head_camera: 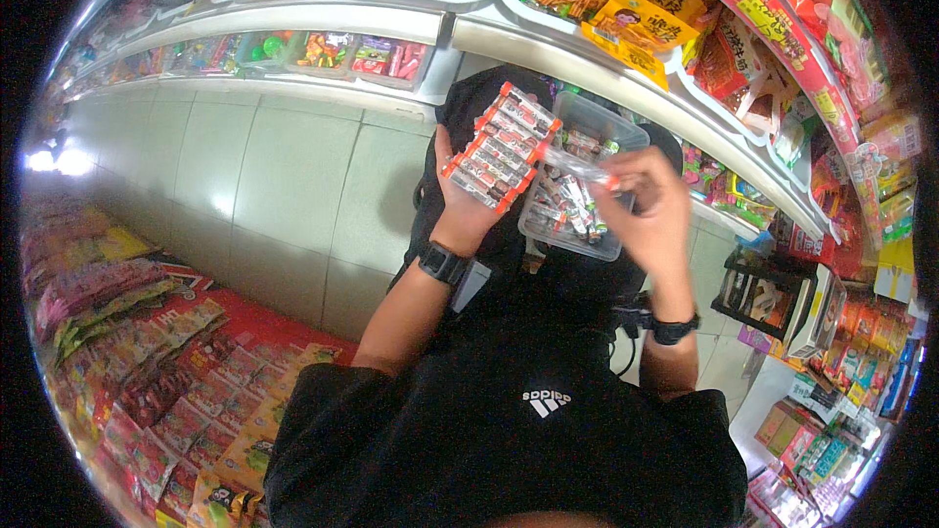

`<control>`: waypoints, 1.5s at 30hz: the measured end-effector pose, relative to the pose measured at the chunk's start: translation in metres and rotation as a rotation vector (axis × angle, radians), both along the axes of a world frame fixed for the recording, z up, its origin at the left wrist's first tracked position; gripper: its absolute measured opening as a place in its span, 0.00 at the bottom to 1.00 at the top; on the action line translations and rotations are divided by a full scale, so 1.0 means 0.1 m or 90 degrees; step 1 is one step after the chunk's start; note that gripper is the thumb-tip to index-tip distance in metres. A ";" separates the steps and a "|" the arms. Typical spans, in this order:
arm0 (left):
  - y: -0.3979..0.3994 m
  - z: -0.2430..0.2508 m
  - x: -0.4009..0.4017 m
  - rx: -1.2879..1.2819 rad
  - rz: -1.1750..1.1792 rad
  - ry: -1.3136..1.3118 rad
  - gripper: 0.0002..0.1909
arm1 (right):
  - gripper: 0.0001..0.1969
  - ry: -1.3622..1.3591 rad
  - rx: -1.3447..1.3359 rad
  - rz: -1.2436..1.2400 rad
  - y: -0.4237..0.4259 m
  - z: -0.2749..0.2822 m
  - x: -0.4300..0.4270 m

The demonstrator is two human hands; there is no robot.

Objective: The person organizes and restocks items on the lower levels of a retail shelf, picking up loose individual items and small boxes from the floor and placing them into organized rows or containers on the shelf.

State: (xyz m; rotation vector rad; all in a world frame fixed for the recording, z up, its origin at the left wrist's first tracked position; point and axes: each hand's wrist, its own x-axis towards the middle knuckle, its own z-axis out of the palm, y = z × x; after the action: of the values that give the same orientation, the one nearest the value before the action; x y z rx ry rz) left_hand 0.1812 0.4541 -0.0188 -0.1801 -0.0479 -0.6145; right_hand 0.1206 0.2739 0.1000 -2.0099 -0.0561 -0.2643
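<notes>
My left hand point(466, 198) holds up a stack of small wrapped snack sticks point(499, 154) with orange ends, lying side by side across the palm. To its right, my right hand point(645, 198) grips one more wrapped snack stick point(576, 166) between thumb and fingers; that stick is blurred and its left end lies at the stack's right edge. Below the hands a clear plastic bin point(638, 133) rests at my lap, holding many loose small wrapped sticks point(576, 209) in a jumble.
Ahead run white shelves point(293, 18) with bins of sweets and yellow snack packets point(638, 29). Red display boards with snack packs point(183, 411) cover the lower left. A tiled floor point(293, 161) lies at left. Boxed goods point(807, 447) and a black rack point(755, 293) stand at right.
</notes>
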 end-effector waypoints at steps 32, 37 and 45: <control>-0.05 -0.03 0.04 0.008 0.010 0.070 0.48 | 0.11 0.164 -0.600 0.291 -0.55 -0.81 0.87; -0.04 -0.03 0.04 -0.012 0.013 0.058 0.48 | 0.14 0.288 -0.795 0.317 -0.45 -0.89 0.95; -0.02 -0.05 0.02 -0.126 -0.022 0.072 0.47 | 0.28 0.330 -0.782 0.384 -0.48 -0.80 1.06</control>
State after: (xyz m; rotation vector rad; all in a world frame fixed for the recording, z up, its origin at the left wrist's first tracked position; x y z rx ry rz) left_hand 0.1830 0.4519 -0.0241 -0.4074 0.0032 -0.6328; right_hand 0.2266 0.2258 0.0200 -3.0429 -0.6015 0.8907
